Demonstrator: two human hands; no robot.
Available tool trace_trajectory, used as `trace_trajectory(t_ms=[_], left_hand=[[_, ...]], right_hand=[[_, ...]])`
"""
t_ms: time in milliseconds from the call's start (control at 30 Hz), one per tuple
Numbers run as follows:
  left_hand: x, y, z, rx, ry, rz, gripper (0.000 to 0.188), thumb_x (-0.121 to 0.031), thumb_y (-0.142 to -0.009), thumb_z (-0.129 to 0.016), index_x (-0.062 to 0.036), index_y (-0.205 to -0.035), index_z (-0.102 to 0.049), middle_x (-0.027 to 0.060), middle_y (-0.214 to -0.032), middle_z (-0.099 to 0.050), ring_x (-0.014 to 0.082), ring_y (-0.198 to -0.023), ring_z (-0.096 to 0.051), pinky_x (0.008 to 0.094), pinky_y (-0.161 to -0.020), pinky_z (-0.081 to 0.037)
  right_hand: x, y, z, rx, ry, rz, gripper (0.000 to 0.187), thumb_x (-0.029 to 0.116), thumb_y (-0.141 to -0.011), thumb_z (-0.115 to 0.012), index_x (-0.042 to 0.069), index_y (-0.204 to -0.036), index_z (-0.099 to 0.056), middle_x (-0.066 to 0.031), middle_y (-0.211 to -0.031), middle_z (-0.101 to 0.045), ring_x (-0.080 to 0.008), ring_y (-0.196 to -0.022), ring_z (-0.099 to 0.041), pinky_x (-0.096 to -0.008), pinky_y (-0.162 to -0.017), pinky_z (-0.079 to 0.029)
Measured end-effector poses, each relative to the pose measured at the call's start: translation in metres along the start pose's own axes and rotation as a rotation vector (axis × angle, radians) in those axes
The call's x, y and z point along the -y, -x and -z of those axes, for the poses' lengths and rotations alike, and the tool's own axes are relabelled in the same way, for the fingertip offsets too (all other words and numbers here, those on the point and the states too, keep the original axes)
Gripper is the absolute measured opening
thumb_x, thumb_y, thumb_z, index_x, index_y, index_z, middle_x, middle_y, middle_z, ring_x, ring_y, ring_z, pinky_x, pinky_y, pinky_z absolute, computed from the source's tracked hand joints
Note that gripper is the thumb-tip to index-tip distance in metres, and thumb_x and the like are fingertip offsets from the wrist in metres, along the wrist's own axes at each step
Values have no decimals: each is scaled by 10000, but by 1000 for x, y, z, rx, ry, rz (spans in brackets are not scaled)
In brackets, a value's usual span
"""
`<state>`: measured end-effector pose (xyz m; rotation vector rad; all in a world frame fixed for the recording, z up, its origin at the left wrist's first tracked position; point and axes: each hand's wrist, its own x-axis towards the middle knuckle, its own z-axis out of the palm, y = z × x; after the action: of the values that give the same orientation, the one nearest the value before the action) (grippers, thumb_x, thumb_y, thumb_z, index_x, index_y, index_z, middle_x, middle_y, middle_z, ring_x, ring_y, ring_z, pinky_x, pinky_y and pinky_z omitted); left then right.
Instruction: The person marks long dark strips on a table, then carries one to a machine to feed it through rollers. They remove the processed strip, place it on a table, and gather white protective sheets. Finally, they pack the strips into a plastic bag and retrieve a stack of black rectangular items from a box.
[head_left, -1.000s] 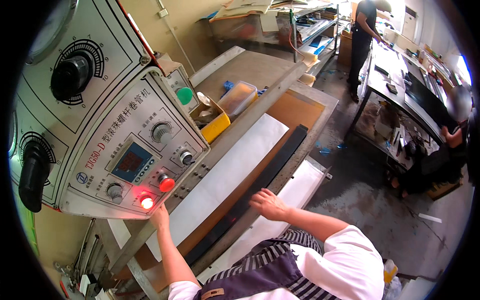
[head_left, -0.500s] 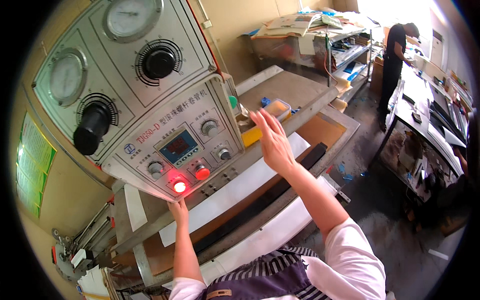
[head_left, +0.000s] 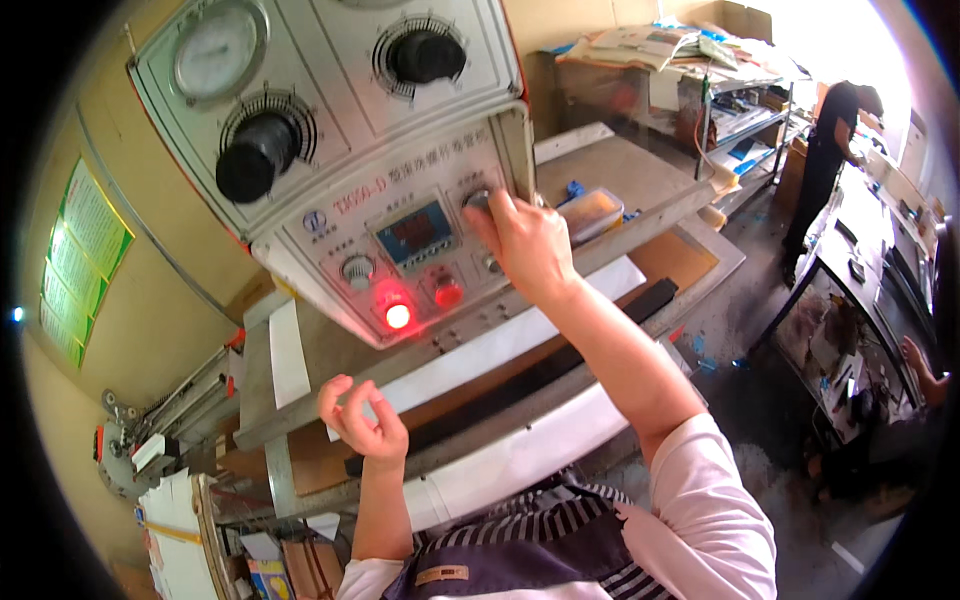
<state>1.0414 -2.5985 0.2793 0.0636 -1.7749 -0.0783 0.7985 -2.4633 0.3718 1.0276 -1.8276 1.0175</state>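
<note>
Right hand: the right hand (head_left: 527,243) is raised to the control panel (head_left: 400,240), fingers curled forward, fingertips closed on a small grey knob (head_left: 478,199) at the panel's upper right; how firmly it pinches cannot be told.
Knob: small, round, grey-metal, mostly hidden by the fingertips; it sits just right of the display.
Display: a dark blue-framed screen (head_left: 412,231) with red digits, just left of the right hand.
Panel below the hand: a round red button (head_left: 449,293) below and left of the knuckles, and further left a lit red lamp (head_left: 398,316) glowing brightly; a second small grey knob (head_left: 357,269) lies left of the display.
Panel above the hand: pale grey face, tilted, with two large black dials (head_left: 258,155) (head_left: 425,55) and a round gauge (head_left: 215,52) at the top left.
Left hand: the left hand (head_left: 362,420) hangs in the air below the lit lamp, holding nothing, fingers loosely curled with thumb and forefinger near each other, well apart from the panel.
Under the hands: the machine's bed with a white sheet (head_left: 500,340) and a long black bar (head_left: 540,375) running slantwise.
Beyond the right hand: a clear plastic box (head_left: 592,212) with orange contents on the desk (head_left: 620,175).
Far right: another person in dark clothes (head_left: 830,150) stands at a bench.
</note>
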Motion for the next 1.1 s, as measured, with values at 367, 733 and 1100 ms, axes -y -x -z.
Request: trace_trajectory(t_ms=[367,733,1100], left_hand=[[-53,103,46,608,190,142,257,74,-691,-574,-69,-898,-628,125,-1030,-514,298,-962,-508,385,-831,-423],[-82,169,33,1264,552,368,305,-77,-836,-604,-74,-1141,-594,118,-1031,-597,308,-923,-603,377,-794,-501],[-32,168,16,1054,189,584,471,-44,-742,-679,-37,-1196,-556,147,-1223,-514,330,-1136,-504,390,-978,-400]], right_hand=[[23,20,33,64,19,158,389,85,-795,-650,42,-1161,-527,-122,-1056,-562,-310,-934,-563,-403,-723,-489],[-11,313,41,1590,-361,-134,350,247,-797,-669,78,-1092,-588,-162,-946,-664,-343,-931,-634,-446,-799,-504],[-199,363,59,596,-159,-873,384,155,-816,-688,24,-1163,-588,-154,-999,-662,-250,-881,-637,-340,-799,-490]])
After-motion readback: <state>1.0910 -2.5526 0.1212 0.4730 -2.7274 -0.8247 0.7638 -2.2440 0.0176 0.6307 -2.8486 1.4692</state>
